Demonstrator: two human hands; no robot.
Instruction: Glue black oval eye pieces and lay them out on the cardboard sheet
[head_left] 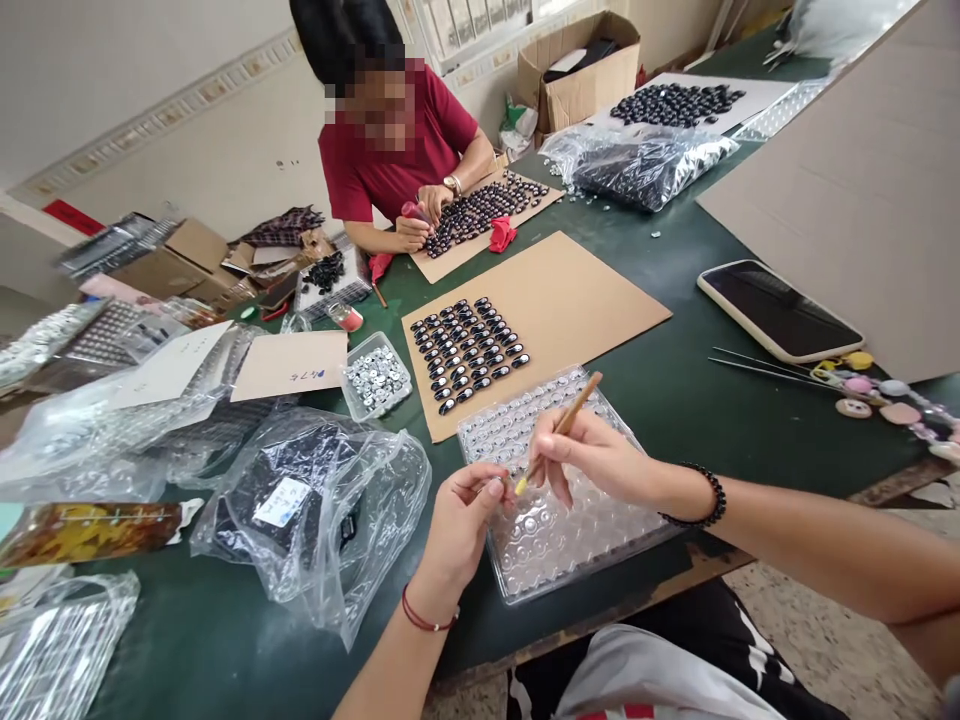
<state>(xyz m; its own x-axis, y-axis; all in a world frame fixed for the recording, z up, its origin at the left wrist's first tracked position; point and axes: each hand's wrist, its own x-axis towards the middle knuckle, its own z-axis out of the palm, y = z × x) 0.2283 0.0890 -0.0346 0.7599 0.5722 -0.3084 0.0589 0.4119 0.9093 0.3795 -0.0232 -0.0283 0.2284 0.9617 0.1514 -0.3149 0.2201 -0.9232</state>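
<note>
My right hand (581,450) is closed round a wooden stick (576,408) with a yellow tip, slanting down to the left. The tip is close to the fingertips of my left hand (471,515), which pinch something small that is mostly hidden. Both hands are above a clear plastic tray (547,570) with rows of round cells; small shiny pieces sit in its far rows. Just beyond, a brown cardboard sheet (577,290) bears neat rows of black oval pieces (465,350) with shiny centres. A clear tub (377,375) holds many small silvery pieces.
Across the green table (637,400), a co-worker in a red shirt (420,150) handles black pieces on another board. On the left lies a clear bag of dark pieces (307,510). A phone (780,310), tweezers (780,370) and a beaded strap (892,400) lie right.
</note>
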